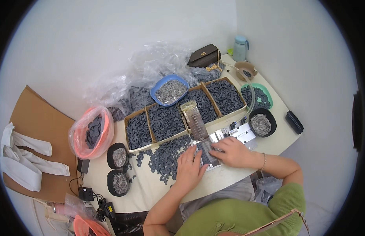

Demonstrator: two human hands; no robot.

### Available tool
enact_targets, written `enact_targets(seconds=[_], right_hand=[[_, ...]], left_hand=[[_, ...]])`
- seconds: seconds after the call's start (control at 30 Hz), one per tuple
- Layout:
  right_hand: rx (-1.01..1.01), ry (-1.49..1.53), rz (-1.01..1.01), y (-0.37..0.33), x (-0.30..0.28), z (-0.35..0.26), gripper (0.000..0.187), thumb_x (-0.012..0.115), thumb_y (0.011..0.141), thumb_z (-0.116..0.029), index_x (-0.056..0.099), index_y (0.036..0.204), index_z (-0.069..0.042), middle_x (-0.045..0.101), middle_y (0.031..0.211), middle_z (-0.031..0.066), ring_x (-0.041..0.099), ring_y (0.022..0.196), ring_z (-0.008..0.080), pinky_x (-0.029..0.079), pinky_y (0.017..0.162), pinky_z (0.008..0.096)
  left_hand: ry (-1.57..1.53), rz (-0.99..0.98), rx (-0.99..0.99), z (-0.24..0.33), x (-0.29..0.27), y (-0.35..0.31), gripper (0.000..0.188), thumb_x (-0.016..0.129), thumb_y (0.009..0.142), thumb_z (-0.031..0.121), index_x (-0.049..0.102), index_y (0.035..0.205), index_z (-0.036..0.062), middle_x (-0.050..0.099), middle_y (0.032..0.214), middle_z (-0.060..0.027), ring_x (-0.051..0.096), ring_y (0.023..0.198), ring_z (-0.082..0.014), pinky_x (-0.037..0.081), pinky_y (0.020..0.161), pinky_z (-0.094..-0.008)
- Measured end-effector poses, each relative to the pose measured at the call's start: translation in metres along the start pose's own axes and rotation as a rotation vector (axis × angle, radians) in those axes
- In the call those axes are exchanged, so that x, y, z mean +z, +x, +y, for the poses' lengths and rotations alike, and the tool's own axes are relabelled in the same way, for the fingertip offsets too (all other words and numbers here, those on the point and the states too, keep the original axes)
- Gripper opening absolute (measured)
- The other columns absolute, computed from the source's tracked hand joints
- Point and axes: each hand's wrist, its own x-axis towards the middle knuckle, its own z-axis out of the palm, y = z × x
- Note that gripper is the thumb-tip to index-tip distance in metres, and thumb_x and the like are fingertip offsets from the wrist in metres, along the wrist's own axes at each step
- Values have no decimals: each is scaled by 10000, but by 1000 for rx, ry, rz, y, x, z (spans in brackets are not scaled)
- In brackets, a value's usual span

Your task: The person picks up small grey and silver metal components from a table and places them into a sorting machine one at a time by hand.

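Observation:
A small metal fixture (218, 166) lies at the table's front, with rows of dark grey pieces (206, 153) in it. My left hand (189, 167) rests along its left edge, fingers stretched and thumb apart. From the right, my right hand (234, 153) reaches over the fixture, its fingers apart and the tips touching the grey pieces; any tiny part under them is hidden. A clear ribbed plastic piece (196, 121) stands up at the fixture's far side. Just beyond my right hand sits a silver metal block (243, 133). Loose dark grey pieces (164, 159) are heaped left of my left hand.
Behind stand cardboard trays (151, 131) of grey pieces, with a blue basin (153, 94) of metal pins on them. Black bowls (274, 124) (109, 185) hold pins. A green bowl (271, 98), a black case (294, 122), a pink basket (110, 129) and a bottle (240, 49) stand around.

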Motion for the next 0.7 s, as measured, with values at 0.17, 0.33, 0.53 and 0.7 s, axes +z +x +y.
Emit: enact_targets(seconds=[0.17,0.33,0.53,0.7], right_hand=[[133,84,228,59,1,46,421,628,807,-149,561,1210,-48,581,1113,116,520,1051,308,415,879,418],[309,272,270,111,24,74,497,630,856,-187,460,1301,-44,590,1065,150,526,996,347,406,863,450],[46,126,343,74,-31,20,359,659,802,-193,580,1135,-82,622,915,97,563,891,270,442,771,378],[-359,-130,212,-9,-6,-32,310,649,761,-209,618,1033,-64,637,1036,99,575,1016,214,466,773,300]], left_hand=[[189,-78,92,8,5,-4,630,639,834,381,502,1266,-57,434,1373,-234,407,1283,-385,282,1070,-514],[200,2,66,1,10,13,591,617,857,359,506,1269,-49,470,1351,-202,400,1296,-370,260,1088,-511],[-30,292,-92,-19,-15,14,367,636,814,112,577,1161,11,558,1187,-152,482,1177,-355,333,1016,-482],[-138,400,-166,-23,-31,18,295,553,802,-35,574,1094,3,589,1115,-149,529,1085,-337,386,955,-424]])
